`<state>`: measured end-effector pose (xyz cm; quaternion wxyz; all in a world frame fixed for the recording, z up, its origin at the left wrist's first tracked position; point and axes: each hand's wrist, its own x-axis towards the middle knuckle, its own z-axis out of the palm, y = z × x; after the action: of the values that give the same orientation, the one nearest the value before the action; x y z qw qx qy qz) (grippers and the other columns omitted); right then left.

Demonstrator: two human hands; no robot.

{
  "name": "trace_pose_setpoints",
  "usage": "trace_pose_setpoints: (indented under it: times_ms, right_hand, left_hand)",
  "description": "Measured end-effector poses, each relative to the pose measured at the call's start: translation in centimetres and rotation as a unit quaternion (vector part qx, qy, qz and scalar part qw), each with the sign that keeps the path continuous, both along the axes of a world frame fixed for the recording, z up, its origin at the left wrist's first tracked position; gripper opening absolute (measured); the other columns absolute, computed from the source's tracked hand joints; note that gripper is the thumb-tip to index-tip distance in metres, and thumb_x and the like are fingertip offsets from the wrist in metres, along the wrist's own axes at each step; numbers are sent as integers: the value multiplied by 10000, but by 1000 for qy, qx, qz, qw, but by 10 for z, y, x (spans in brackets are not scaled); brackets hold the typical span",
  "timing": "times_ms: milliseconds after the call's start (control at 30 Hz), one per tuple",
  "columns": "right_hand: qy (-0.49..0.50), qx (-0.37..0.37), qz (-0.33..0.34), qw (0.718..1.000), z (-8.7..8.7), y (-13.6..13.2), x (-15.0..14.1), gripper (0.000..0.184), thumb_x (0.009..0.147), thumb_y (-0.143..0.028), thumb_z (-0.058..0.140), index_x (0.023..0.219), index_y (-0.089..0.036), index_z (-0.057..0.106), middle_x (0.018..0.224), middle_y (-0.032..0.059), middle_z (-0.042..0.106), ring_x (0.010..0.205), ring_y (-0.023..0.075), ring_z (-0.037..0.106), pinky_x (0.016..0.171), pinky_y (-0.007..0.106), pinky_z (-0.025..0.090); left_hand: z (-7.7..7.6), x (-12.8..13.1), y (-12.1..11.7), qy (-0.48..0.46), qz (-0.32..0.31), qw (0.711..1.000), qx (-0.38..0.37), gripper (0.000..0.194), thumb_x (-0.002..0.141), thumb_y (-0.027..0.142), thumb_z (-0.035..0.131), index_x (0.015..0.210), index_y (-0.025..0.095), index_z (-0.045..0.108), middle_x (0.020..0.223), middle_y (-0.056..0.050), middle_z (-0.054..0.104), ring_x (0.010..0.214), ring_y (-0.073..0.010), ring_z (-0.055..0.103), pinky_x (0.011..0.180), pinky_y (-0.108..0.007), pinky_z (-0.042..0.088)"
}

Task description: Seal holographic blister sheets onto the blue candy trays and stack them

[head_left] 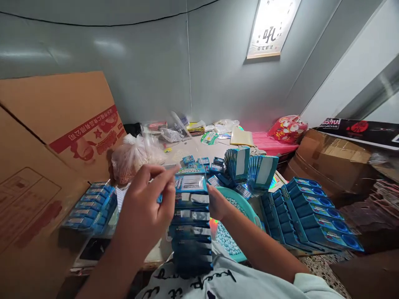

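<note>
- Centrally, a long strip of blue card packets [190, 220] is held up in front of the person's shirt [218, 282], its long axis running roughly upright from the shirt toward the tabletop [193, 149].
- Its upper end is overlapped by the left hand [145, 207], the nearer of the two, with curled fingers [165, 176] pressed together at the strip's upper left edge.
- The right hand [216, 203] is set against the strip's right edge, its fingers hidden behind the card; whether either grip is clenched on the strip cannot be told.
- Beneath the right hand, a teal basin [249, 211] of pale blue pellets [226, 245] is seen.
- Fanned blue cards [237, 164] are stood beyond it; rows of blue packets [311, 220] are laid to the right, and a smaller row of blue packets [90, 207] to the left, beside a cardboard box flap [56, 124].
</note>
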<state>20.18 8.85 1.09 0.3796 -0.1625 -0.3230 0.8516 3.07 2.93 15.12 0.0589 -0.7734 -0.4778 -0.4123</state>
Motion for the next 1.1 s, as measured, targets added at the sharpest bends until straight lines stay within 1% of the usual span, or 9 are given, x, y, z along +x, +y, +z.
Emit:
trace_pose_setpoints:
  times_ms: [167, 300, 433, 533, 633, 767, 900, 1000, 1100]
  right_hand:
    - [34, -5, -55, 998, 5, -13, 6, 516, 731, -518, 740, 1111, -171, 695, 1067, 95, 752, 1087, 283, 678, 997, 432, 504]
    - [17, 7, -62, 998, 6, -19, 12, 590, 714, -517, 758, 1178, -164, 666, 1123, 108, 734, 1097, 286, 675, 996, 423, 508]
    - [2, -5, -91, 996, -3, -18, 14, 584, 675, -572, 761, 1095, -176, 672, 939, 84, 761, 900, 265, 722, 808, 383, 587]
    - [5, -10, -97, 995, -9, -16, 12, 537, 672, -560, 760, 1061, -201, 669, 827, 57, 751, 769, 239, 717, 710, 355, 596]
    - [-2, -1, -99, 995, -10, -15, 7, 520, 698, -551, 750, 1086, -219, 653, 791, 36, 737, 668, 204, 689, 649, 330, 586]
    - [-20, 1, -96, 995, -7, -14, -1, 451, 743, -560, 723, 1031, -219, 654, 693, -13, 684, 492, 128, 582, 517, 260, 523]
    - [-28, 32, -98, 994, -1, -15, -5, 516, 747, -556, 728, 1133, -228, 628, 811, 12, 716, 621, 163, 649, 613, 292, 554]
    - [-54, 47, -111, 991, -1, -14, -5, 564, 735, -586, 722, 1157, -224, 622, 854, 36, 728, 696, 200, 677, 654, 328, 569]
    - [-94, 45, -121, 987, -4, -14, -5, 556, 745, -625, 686, 1123, -220, 636, 799, 38, 724, 663, 210, 672, 606, 333, 566]
  left_hand:
    - [2, -17, 5, 112, 31, 991, 70, 298, 874, 168, 611, 1156, 241, 673, 940, -27, 593, 889, -176, 593, 1001, -406, 470]
    - [-4, -11, -3, 65, 25, 994, 86, 257, 814, 140, 696, 1048, 246, 678, 932, -17, 618, 872, -172, 601, 1094, -515, 401]
    - [-15, 7, -12, 22, -58, 993, 99, 329, 750, 39, 735, 1013, 225, 668, 854, 3, 634, 837, -152, 616, 1020, -468, 480]
    - [-23, 14, -12, 36, -99, 983, 153, 361, 697, -20, 761, 986, 178, 674, 814, -6, 648, 838, -157, 623, 889, -379, 542]
    - [-27, 14, -8, 10, -60, 983, 176, 323, 699, -19, 767, 957, 156, 683, 795, -10, 641, 792, -135, 610, 780, -299, 531]
    - [-23, 9, 1, -6, 25, 993, 114, 146, 752, 144, 788, 820, 192, 667, 745, 7, 602, 724, -118, 573, 688, -267, 468]
    - [-16, 3, 6, -9, -11, 998, 65, 164, 777, 183, 775, 727, 205, 620, 712, 19, 569, 696, -112, 549, 663, -264, 447]
    - [-16, 4, 5, 14, -68, 989, 131, 187, 734, 121, 795, 771, 197, 628, 697, 18, 570, 701, -127, 540, 689, -290, 465]
    - [-20, 6, 3, 35, -81, 980, 181, 201, 725, 110, 800, 837, 190, 654, 693, 13, 583, 705, -136, 538, 710, -313, 483]
